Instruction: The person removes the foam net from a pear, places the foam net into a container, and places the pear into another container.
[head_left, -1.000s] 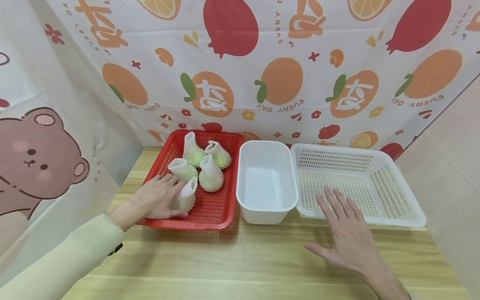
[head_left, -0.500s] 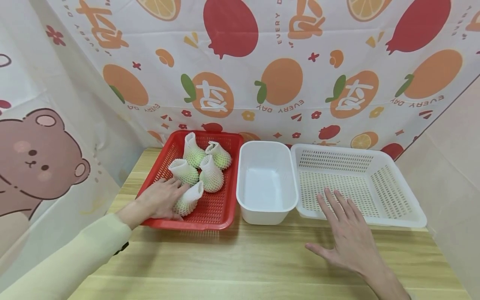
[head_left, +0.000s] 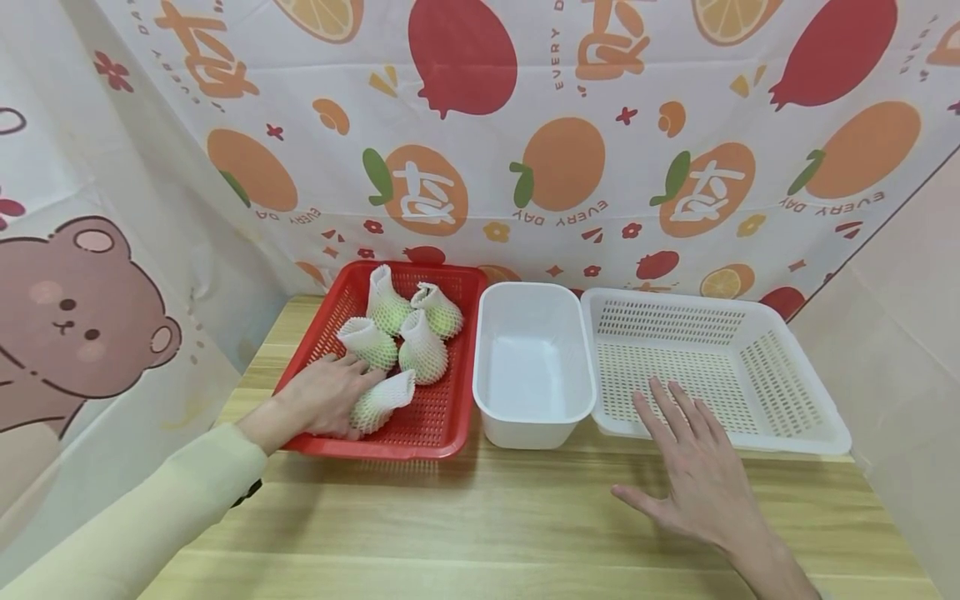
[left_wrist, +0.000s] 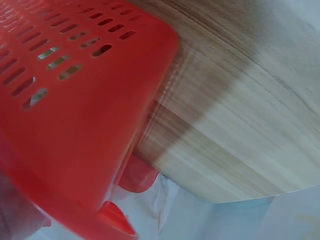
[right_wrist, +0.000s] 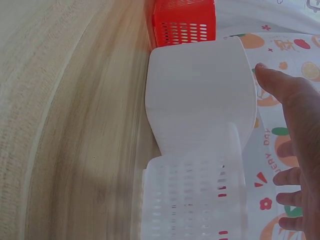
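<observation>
My left hand (head_left: 330, 398) reaches into the red basket (head_left: 461, 408) and holds the front foam-netted green fruit (head_left: 381, 403) from its left side. The fruit leans over, its netting's open end toward the right; my thumb is mostly hidden. Several more netted fruits, such as the nearest one (head_left: 423, 350), sit behind it. In the left wrist view only the outer wall of the red basket (left_wrist: 100, 100) shows clearly. My right hand (head_left: 697, 475) has its fingers straight and spread, over the front rim of the white perforated basket (head_left: 795, 446), holding nothing.
Between the two baskets stands a deep white tub (head_left: 534, 433). All three stand side by side on a wooden table (head_left: 510, 517). A fruit-printed curtain (head_left: 487, 192) hangs right behind them, and a bear-printed cloth (head_left: 82, 317) hangs at the left.
My left hand has shifted slightly right and its thumb has gone out of sight. The front fruit has tipped over toward the right. The right hand has stayed still.
</observation>
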